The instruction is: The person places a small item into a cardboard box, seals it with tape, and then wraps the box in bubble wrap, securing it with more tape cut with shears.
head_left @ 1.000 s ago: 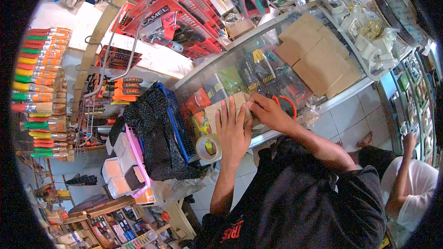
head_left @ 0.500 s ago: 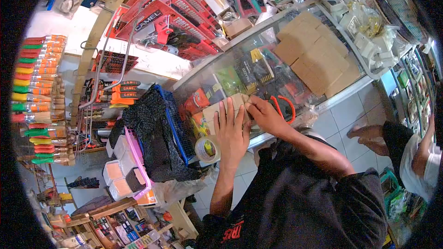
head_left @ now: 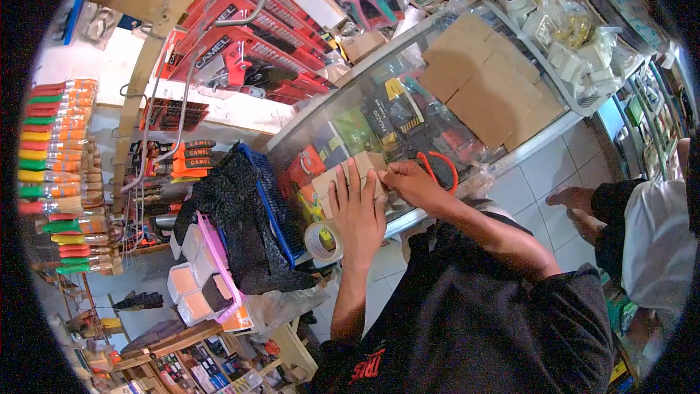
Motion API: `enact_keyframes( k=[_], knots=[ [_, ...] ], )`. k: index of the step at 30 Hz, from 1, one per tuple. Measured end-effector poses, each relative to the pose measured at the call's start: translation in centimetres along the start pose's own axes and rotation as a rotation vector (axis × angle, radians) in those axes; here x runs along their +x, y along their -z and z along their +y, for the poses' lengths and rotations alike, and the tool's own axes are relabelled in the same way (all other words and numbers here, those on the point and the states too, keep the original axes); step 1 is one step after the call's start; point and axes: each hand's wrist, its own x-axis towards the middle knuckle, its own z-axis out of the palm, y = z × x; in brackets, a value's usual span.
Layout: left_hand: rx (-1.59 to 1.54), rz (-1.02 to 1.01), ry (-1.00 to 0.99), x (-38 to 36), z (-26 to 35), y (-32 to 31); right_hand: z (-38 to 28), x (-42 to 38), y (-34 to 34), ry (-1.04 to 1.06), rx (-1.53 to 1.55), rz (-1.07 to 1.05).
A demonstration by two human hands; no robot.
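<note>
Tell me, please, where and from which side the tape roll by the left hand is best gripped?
Probably pinch the tape roll across its ring, one finger through the open core, coming from above on the side away from the left hand. It lies flat by that hand at the counter edge, hole facing up.

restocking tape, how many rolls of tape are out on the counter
1. A single roll of clear tape sits on the glass counter edge, just beside the left hand, which lies flat on a small cardboard box. More may be hidden among the clutter.
</note>
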Motion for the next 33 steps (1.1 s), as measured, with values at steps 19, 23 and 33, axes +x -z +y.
enact_keyframes(
  k=[19,23,33],
  knots=[
    [-0.043,0.019,-0.016,0.3,-0.1,0.6,-3.9,-6.1,-0.8,0.222,-0.501,0.045],
    [-0.068,0.041,-0.030,0.4,-0.2,0.5,-3.4,-6.2,-0.7,0.262,-0.591,0.045],
    [-0.080,0.029,0.028,0.5,0.1,0.5,-3.3,-5.9,-0.1,0.333,-0.598,0.084]
  ],
)
